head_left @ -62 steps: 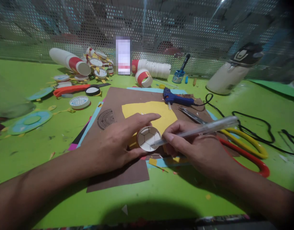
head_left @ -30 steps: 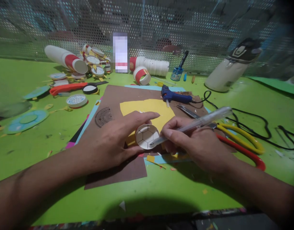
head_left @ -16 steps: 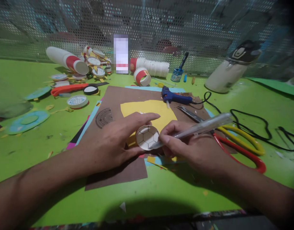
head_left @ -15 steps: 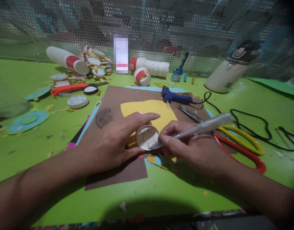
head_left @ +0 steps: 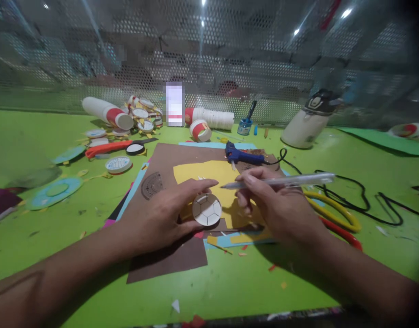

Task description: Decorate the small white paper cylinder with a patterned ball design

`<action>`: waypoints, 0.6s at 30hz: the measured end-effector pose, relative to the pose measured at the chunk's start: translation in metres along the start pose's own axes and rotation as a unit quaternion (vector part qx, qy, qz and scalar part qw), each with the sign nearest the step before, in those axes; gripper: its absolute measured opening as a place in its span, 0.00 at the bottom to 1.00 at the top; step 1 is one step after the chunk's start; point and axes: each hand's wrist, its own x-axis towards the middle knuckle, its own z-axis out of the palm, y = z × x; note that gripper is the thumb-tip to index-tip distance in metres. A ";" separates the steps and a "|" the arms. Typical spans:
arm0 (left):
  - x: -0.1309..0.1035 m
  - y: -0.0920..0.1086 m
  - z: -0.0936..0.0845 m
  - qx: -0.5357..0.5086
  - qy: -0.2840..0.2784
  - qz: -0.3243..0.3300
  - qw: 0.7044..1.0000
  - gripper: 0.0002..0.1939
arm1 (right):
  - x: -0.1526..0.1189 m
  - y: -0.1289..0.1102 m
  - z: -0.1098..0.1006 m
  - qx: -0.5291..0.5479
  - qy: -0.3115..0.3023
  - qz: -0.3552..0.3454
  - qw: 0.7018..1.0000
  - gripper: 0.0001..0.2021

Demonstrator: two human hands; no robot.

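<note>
Our left hand (head_left: 158,214) pinches the white disc (head_left: 207,210), its outlines seemingly drawn but uncoloured, while our right hand (head_left: 281,207) pinches the pen (head_left: 291,180) at the disc's two o'clock

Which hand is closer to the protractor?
The left. The left hand is close by the near side of the protractor; the right hand, holding the pen, is farther off to the right.

The pen (head_left: 294,180) looks glossy plastic, the disc (head_left: 207,210) matt paper, the glue gun (head_left: 245,156) smooth plastic.
</note>
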 end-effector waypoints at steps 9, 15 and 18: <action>0.001 0.000 0.001 -0.037 0.021 -0.064 0.997 0.35 | 0.023 0.016 -0.013 -0.145 0.085 -0.079 0.983 0.12; 0.006 0.002 -0.003 -0.079 -0.010 -0.123 0.989 0.38 | 0.029 0.033 -0.015 -0.306 0.037 -0.216 0.926 0.15; 0.006 0.000 -0.005 -0.106 -0.036 -0.133 0.985 0.41 | 0.033 0.034 -0.015 -0.353 0.046 -0.240 0.903 0.14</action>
